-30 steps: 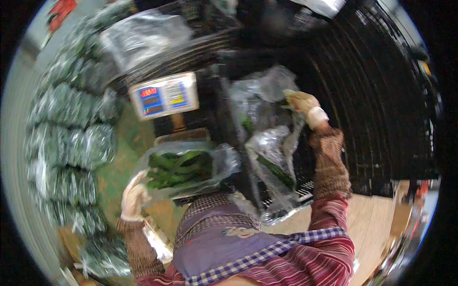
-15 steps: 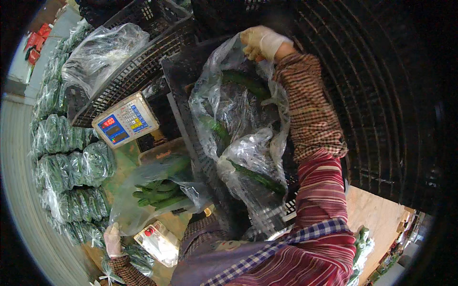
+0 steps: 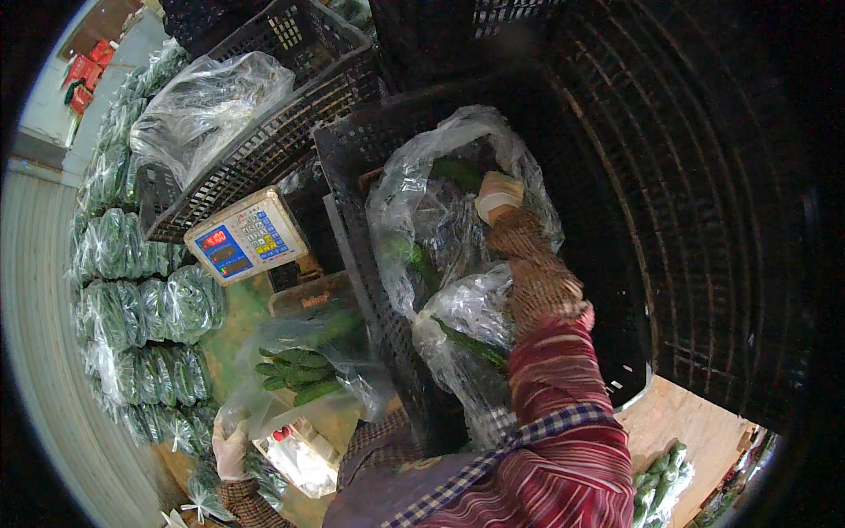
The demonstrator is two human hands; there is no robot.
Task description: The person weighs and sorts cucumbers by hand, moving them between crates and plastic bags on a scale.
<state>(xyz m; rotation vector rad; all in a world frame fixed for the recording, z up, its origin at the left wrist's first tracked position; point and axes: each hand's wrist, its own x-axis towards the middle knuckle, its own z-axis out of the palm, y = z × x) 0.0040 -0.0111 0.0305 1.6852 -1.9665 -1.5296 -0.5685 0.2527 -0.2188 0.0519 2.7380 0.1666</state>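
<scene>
Clear liner bag [image 3: 451,231] open from above, crate wall [image 3: 387,330] at left.

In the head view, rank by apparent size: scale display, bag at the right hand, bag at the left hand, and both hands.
Largest to smallest:
1. Bag at the right hand
2. Bag at the left hand
3. Scale display
4. Left hand and right hand: too alike to rank

Red objects [image 3: 83,72] and a ribbed wall [image 3: 40,326] appear leftward.

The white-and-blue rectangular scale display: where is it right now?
The display is left of centre in the head view, between the black latticed plastic crate above and the clear plastic bag of green vegetables below.
</scene>
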